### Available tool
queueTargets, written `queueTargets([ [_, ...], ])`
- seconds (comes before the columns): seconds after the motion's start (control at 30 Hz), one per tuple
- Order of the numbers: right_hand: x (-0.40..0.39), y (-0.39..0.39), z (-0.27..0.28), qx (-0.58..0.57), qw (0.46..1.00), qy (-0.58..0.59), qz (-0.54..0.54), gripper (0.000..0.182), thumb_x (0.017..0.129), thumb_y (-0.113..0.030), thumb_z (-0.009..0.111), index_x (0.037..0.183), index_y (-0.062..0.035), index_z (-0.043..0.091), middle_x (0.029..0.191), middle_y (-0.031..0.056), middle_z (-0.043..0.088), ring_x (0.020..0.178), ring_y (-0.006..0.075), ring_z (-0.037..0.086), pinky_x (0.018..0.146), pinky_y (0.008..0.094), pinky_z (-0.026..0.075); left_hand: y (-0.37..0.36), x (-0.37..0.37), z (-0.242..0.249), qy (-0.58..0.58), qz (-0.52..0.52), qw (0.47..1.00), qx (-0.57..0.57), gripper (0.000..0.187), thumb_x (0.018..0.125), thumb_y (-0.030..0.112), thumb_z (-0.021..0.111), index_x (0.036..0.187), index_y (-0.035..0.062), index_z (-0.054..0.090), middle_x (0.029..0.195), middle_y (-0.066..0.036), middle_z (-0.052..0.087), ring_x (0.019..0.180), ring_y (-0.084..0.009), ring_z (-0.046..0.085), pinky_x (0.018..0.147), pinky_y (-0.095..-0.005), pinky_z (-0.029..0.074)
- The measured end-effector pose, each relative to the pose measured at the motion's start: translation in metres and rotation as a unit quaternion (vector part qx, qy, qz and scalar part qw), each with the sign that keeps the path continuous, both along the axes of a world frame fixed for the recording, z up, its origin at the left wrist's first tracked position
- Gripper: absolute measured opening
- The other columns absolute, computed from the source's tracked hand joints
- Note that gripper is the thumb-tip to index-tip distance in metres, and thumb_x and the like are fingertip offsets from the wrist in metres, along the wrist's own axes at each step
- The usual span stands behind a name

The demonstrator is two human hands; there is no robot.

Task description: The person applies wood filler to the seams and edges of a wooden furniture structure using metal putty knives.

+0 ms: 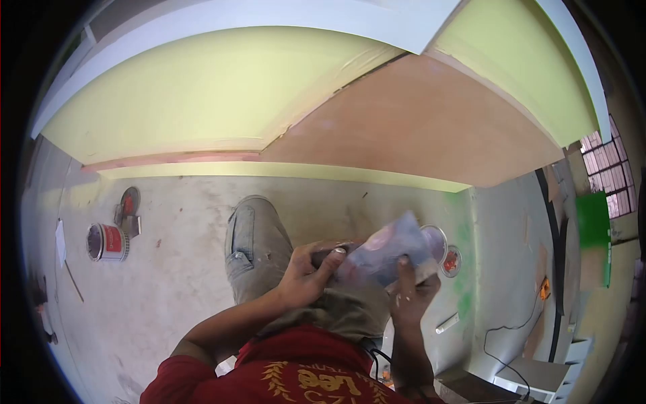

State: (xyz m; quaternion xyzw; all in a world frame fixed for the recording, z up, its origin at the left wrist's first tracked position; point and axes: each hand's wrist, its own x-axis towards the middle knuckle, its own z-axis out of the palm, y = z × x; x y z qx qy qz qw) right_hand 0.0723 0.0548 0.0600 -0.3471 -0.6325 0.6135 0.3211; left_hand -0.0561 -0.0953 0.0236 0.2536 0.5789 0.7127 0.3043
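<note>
In front of my lap, both hands hold a thin, whitish, see-through plastic sheet or bag (387,252), smeared by motion. My left hand (304,275) is closed at its left end, thumb on top, with something dark under the fingers. At the right end my right hand (412,291) grips the sheet between thumb and fingers. Pinkish and bluish patches show on the plastic. Just beyond my right hand stand a round tub (436,244) and a lid with red on it (452,261).
A panelled piece in yellow (202,94) and brown (404,121) stands ahead. On the floor to the left are a paint can (108,242) with a red label and a round lid (130,200). A cable (498,328) and an orange tool (544,289) lie to the right.
</note>
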Motion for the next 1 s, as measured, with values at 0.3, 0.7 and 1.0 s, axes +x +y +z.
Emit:
queueTargets([
  [0.3,-0.003,0.016,-0.005,0.582,0.739,0.004,0.337,0.054,0.075,-0.007,0.072,0.125,-0.0255,0.066,0.142,0.0102,0.053,0.128,0.036,0.049,0.099,0.0519,0.047,-0.001,-0.018,-0.017,-0.508,-0.077,0.828,0.224,0.043,0.107,0.034,0.054,0.137,0.004,0.054,0.121,-0.01,0.068,0.107,-0.0236,0.069,0.094,-0.0389,0.057],
  [0.7,0.011,0.011,0.0,-0.032,0.992,-0.047,0.113,0.03,0.096,-0.003,0.062,0.126,-0.0044,0.065,0.116,0.0082,0.067,0.09,0.013,0.065,0.072,0.0258,0.051,-0.011,-0.041,-0.028,-0.199,0.107,0.949,0.218,0.051,0.106,0.034,0.057,0.142,-0.0014,0.051,0.133,-0.012,0.062,0.122,-0.0242,0.061,0.104,-0.0429,0.05],
  [1.0,0.009,-0.014,-0.007,-0.061,0.952,0.165,0.252,0.041,0.091,0.004,0.068,0.13,-0.008,0.062,0.125,0.0129,0.062,0.12,0.0255,0.059,0.103,0.0383,0.046,0.004,-0.04,-0.012,0.394,0.188,0.882,0.175,0.028,0.107,0.012,0.051,0.131,0.0049,0.063,0.124,-0.024,0.067,0.111,-0.0467,0.067,0.094,-0.0546,0.055],
])
